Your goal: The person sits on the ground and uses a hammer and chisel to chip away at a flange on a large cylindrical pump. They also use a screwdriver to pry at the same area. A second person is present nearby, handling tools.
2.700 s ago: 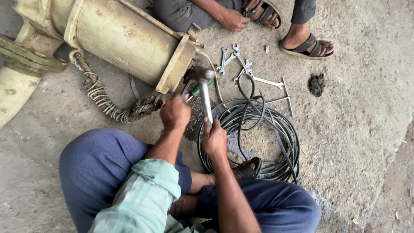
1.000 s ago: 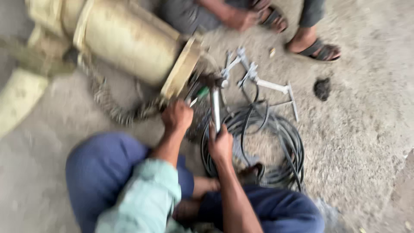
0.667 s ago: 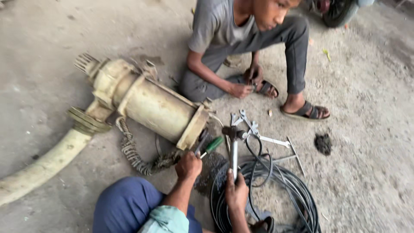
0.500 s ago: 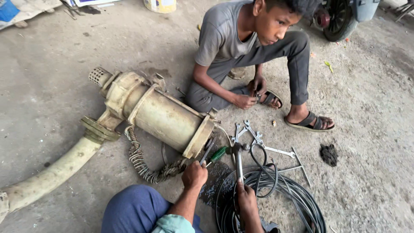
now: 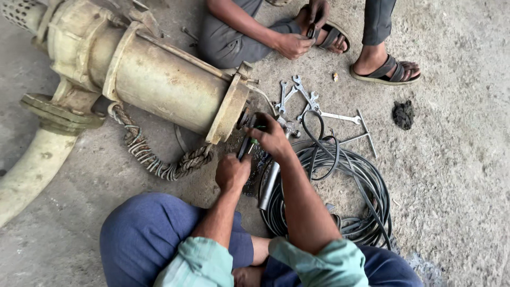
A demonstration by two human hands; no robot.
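Observation:
A large cream-coloured pump [image 5: 159,79] lies on the concrete floor, its end flange [image 5: 229,109] facing me. My left hand [image 5: 232,172] is closed around the dark handle of a green-and-black screwdriver [image 5: 245,150] pointed at the flange. My right hand [image 5: 272,137] reaches over it, its fingers curled on the screwdriver's upper end at the pump's dark shaft end [image 5: 248,119]. A metal-handled hammer [image 5: 268,185] lies on the floor under my right forearm, with neither hand on it.
A coil of black cable [image 5: 366,186] lies to the right. Several spanners [image 5: 297,95] and a T-handle wrench [image 5: 357,123] lie beyond it. A thick rope [image 5: 159,166] and a pale hose [image 5: 32,170] are at the left. Another person's hand [image 5: 292,45] and sandalled foot [image 5: 385,69] are opposite.
My right hand held the hammer upright before; the hammer now lies on the floor and that hand has moved to the pump's end. The view tilted up, then back down.

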